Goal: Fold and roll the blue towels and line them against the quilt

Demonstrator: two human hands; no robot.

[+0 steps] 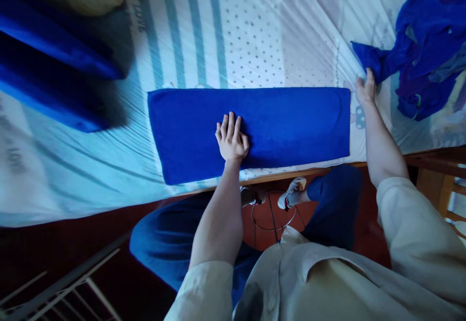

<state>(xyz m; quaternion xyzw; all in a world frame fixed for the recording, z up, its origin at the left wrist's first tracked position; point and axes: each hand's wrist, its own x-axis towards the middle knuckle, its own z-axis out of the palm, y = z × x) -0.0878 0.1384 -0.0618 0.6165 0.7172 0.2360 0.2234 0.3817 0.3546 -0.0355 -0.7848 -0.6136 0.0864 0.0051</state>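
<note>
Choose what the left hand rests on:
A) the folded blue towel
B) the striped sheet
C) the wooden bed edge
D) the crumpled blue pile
A: the left hand lies flat, fingers spread, on the folded blue towel, while the right hand reaches the crumpled pile.

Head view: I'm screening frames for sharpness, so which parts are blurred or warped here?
Head view: the folded blue towel under the left hand is sharp; the stacked blue towels at far left are smeared and soft; the bed sheet stripes fan outward, showing wide-angle distortion; the right hand by the crumpled blue cloths is clear; the floor below is dark.
</note>
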